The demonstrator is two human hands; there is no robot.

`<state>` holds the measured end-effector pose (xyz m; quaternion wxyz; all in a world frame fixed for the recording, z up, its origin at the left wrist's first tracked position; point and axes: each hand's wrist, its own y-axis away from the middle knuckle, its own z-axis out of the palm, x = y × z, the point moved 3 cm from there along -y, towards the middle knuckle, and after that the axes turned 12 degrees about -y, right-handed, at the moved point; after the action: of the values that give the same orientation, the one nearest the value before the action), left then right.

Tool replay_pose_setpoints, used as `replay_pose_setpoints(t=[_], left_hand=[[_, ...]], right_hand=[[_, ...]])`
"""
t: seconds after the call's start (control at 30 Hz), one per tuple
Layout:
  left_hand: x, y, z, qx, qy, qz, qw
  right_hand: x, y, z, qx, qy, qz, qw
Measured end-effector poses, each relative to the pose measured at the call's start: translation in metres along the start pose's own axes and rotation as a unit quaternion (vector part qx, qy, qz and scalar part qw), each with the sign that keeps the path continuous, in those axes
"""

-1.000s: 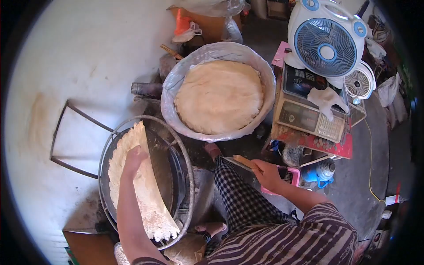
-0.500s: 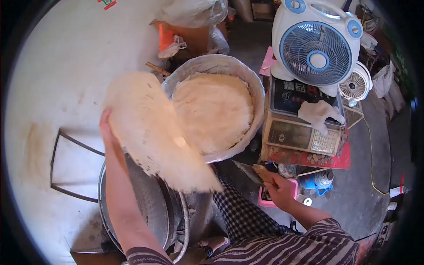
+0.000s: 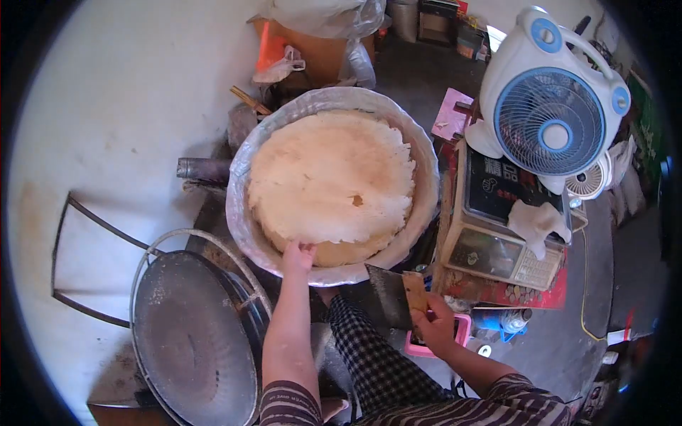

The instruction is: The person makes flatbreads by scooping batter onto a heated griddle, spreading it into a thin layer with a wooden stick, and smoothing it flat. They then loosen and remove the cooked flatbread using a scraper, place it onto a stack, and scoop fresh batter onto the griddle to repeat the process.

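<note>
A thin, pale round flatbread (image 3: 320, 177) with a ragged edge and a small hole lies on top of more flatbread in a large basin (image 3: 428, 206) lined with silvery sheeting. At the near edge of the top flatbread, my left hand (image 3: 298, 257) has its fingers closed on the rim. My right hand (image 3: 435, 325) grips the wooden handle of a broad, flat-bladed scraper (image 3: 389, 292), held to the right of the basin's near side. A round, dark griddle (image 3: 195, 337) stands at the lower left, apart from both hands.
A blue-and-white fan (image 3: 554, 121) stands on a scale (image 3: 486, 252) at the right, with a white cloth (image 3: 540, 224) and coins beside it. A pink container (image 3: 462, 330) sits below my right hand. A curved metal frame (image 3: 60, 245) rests by the left wall.
The flatbread, held up in my left hand before, now lies flat on the pile in the basin. My left hand has moved right, to its near edge. The scraper stays in my right hand.
</note>
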<state>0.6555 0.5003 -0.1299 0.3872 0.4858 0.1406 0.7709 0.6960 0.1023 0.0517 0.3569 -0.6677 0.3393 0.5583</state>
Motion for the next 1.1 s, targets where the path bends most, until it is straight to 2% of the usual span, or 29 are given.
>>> replay_pose_setpoints(t=[0.03, 0.17, 0.27, 0.37, 0.47, 0.5, 0.57, 0.6, 0.63, 0.67, 0.73, 0.8, 0.83, 0.87, 0.93, 0.97, 1.03, 1.1], left_hand=[[-0.018, -0.015, -0.008, 0.023, -0.003, -0.031, 0.999], [-0.057, -0.044, -0.029, 0.060, 0.011, -0.117, 0.991], [-0.057, -0.029, -0.020, 0.102, -0.019, -0.139, 0.985], [-0.050, -0.014, -0.008, 0.073, 0.011, -0.161, 0.984], [-0.046, -0.017, -0.023, 0.071, -0.102, -0.143, 0.982], [-0.044, -0.001, -0.025, 0.050, -0.112, -0.081, 0.989], [-0.016, 0.109, 0.007, 0.022, -0.133, 0.039, 0.990], [-0.012, 0.159, 0.008, 0.026, -0.189, 0.164, 0.968], [-0.015, 0.201, -0.004, -0.001, -0.283, 0.221, 0.933], [-0.024, 0.238, -0.021, -0.041, -0.308, 0.263, 0.913], [-0.046, 0.315, -0.071, -0.062, -0.473, 0.221, 0.851], [-0.093, 0.369, -0.155, -0.012, -0.450, 0.123, 0.884], [-0.114, 0.389, -0.203, 0.060, -0.373, 0.017, 0.926], [-0.132, 0.411, -0.252, 0.128, -0.287, -0.092, 0.945], [-0.139, 0.430, -0.327, 0.069, -0.163, -0.065, 0.982], [-0.136, 0.438, -0.352, 0.188, -0.194, -0.040, 0.962], [-0.128, 0.443, -0.402, 0.256, -0.054, 0.033, 0.965], [-0.105, 0.444, -0.391, 0.294, -0.108, 0.112, 0.943]], right_hand=[[0.004, -0.005, 0.010, -0.024, -0.060, 0.089, 0.994], [0.044, -0.034, 0.065, 0.035, -0.302, 0.260, 0.916], [0.083, -0.067, 0.102, 0.055, -0.455, 0.320, 0.829], [0.116, -0.102, 0.126, 0.081, -0.498, 0.345, 0.792], [0.142, -0.128, 0.135, 0.018, -0.551, 0.320, 0.771], [0.142, -0.129, 0.133, -0.002, -0.539, 0.337, 0.772], [0.112, -0.119, 0.131, -0.045, -0.511, 0.381, 0.769], [0.091, -0.109, 0.128, -0.048, -0.456, 0.390, 0.798], [0.067, -0.097, 0.124, -0.053, -0.400, 0.399, 0.823], [0.054, -0.082, 0.123, -0.062, -0.342, 0.408, 0.845], [0.050, -0.060, 0.124, -0.112, -0.261, 0.371, 0.884], [0.055, -0.026, 0.122, -0.165, -0.222, 0.346, 0.897], [0.058, -0.013, 0.126, -0.194, -0.221, 0.340, 0.893], [0.061, 0.003, 0.127, -0.218, -0.220, 0.335, 0.890], [0.065, 0.025, 0.139, -0.270, -0.177, 0.316, 0.892], [0.062, 0.039, 0.143, -0.292, -0.154, 0.310, 0.892], [0.051, 0.056, 0.155, -0.333, -0.150, 0.291, 0.884], [0.051, 0.071, 0.166, -0.374, -0.134, 0.246, 0.884]])
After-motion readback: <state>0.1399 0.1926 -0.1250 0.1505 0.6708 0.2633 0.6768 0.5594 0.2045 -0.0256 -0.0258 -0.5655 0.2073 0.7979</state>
